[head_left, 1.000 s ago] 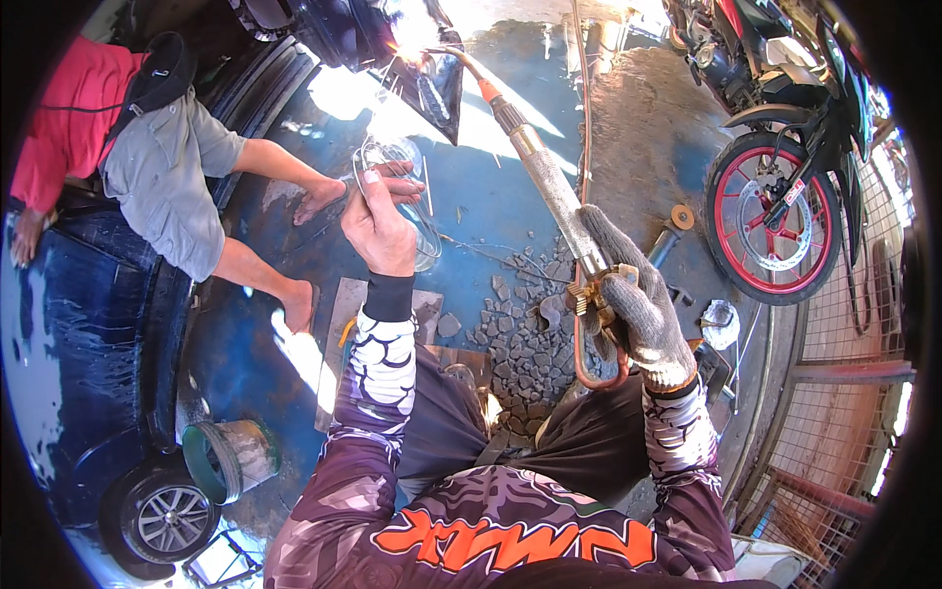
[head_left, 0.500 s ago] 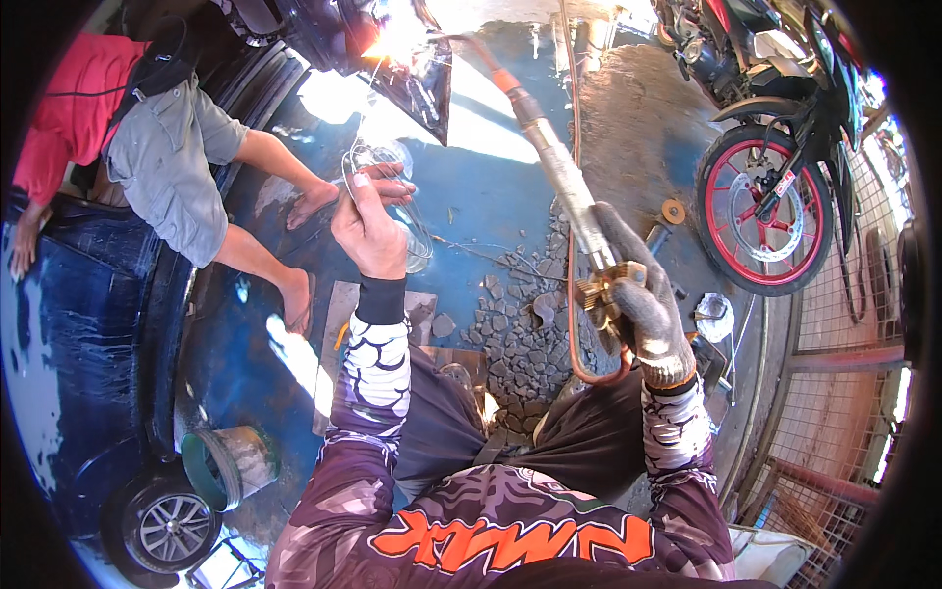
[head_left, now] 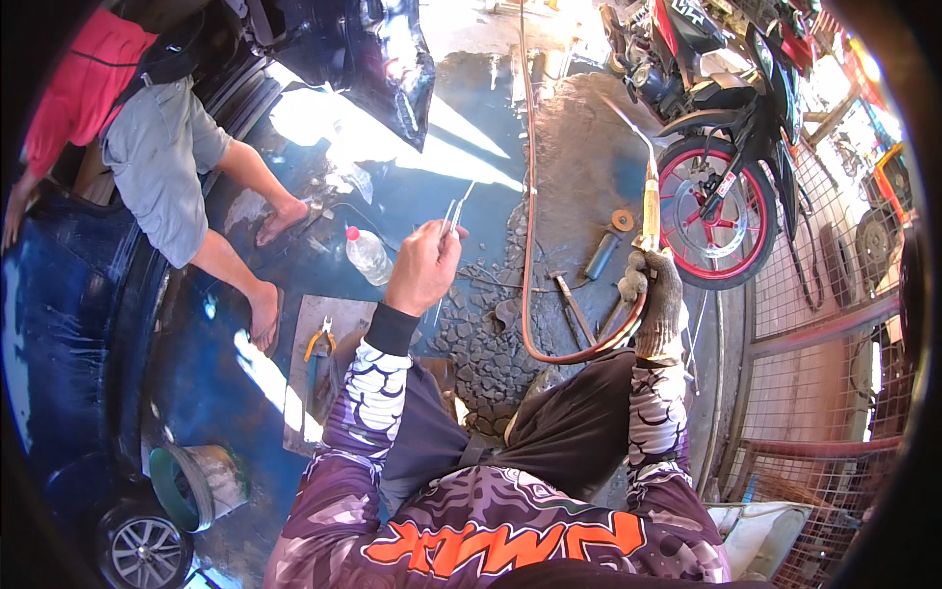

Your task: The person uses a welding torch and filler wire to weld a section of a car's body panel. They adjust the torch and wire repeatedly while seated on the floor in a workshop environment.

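My bare left hand (head_left: 422,270) is closed around a bent length of thin metal wire (head_left: 459,208), its ends sticking out above and below the fist. In a grey knitted glove, my right hand (head_left: 659,309) grips a gas welding torch (head_left: 651,206) by its lower handle. The torch points up and its thin tip leans left, with a faint pale streak at the end. A reddish-brown hose (head_left: 531,245) loops from beneath that hand and runs away along the floor. Beyond my hands, the dark car panel (head_left: 392,83) stands apart from the torch.
A person in grey shorts (head_left: 162,167) leans against the dark blue car at left. A motorcycle's red-rimmed wheel (head_left: 716,211) stands behind the torch. On the floor are a plastic bottle (head_left: 368,257), pliers (head_left: 319,339), broken stone pieces (head_left: 486,339), a hammer (head_left: 572,304) and a bucket (head_left: 201,486).
The torch has swung away from the panel to the right, and the bright glow with sparks there is gone. My left hand has drawn back with the wire. The whole view has shifted.
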A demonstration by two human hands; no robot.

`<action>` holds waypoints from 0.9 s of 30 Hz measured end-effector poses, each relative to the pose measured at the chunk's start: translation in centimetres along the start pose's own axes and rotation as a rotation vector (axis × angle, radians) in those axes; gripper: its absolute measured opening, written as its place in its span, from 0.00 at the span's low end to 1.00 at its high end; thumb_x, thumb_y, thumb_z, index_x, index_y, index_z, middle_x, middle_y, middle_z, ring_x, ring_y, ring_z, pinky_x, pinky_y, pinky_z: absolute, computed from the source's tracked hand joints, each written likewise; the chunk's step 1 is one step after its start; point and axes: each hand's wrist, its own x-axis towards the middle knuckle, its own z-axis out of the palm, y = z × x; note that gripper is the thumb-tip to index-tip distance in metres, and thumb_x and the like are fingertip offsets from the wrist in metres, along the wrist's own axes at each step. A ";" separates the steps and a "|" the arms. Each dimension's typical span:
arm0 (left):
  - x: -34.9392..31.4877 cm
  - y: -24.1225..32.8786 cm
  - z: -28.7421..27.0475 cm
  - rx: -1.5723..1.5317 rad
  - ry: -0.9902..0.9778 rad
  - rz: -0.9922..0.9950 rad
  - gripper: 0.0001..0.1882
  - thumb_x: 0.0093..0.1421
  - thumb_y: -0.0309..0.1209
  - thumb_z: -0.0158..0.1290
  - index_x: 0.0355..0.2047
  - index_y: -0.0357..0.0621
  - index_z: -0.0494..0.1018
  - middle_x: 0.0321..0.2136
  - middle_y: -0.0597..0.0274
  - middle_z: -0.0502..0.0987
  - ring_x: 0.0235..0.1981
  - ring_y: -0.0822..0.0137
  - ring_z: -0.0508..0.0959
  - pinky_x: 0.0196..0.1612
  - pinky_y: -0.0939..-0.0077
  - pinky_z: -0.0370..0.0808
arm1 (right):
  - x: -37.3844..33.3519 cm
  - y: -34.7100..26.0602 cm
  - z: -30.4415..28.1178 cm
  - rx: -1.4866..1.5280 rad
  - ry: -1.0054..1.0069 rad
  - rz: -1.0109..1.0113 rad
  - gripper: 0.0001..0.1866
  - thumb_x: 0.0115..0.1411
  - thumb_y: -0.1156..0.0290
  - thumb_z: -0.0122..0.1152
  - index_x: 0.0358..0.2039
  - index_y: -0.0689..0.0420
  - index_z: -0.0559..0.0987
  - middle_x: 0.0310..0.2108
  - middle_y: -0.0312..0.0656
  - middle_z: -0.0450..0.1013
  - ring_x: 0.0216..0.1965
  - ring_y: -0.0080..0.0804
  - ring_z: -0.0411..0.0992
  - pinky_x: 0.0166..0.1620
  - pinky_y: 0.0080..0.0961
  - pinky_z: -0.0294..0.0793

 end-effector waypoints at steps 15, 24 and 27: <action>-2.1 0.3 3.5 -0.220 -0.149 -0.261 0.16 0.77 0.38 0.43 0.50 0.40 0.74 0.36 0.59 0.84 0.25 0.71 0.83 0.22 0.74 0.77 | -0.1 -0.5 -0.5 0.425 -0.258 0.150 0.14 0.67 0.66 0.56 0.50 0.57 0.74 0.25 0.31 0.68 0.16 0.19 0.63 0.20 0.22 0.66; -2.3 -1.6 3.0 -0.032 -0.164 -0.222 0.19 0.75 0.38 0.42 0.38 0.35 0.75 0.33 0.48 0.82 0.27 0.55 0.84 0.35 0.59 0.78 | -0.6 -0.3 0.7 0.244 -0.162 0.176 0.08 0.70 0.65 0.53 0.47 0.51 0.73 0.24 0.30 0.68 0.15 0.20 0.62 0.22 0.24 0.65; -2.4 -1.2 3.5 -0.055 -0.162 -0.172 0.18 0.77 0.37 0.41 0.44 0.37 0.77 0.37 0.51 0.82 0.28 0.60 0.82 0.35 0.64 0.77 | -0.8 -0.1 1.1 0.150 -0.139 0.115 0.09 0.69 0.64 0.54 0.47 0.49 0.74 0.25 0.29 0.69 0.18 0.21 0.68 0.20 0.24 0.72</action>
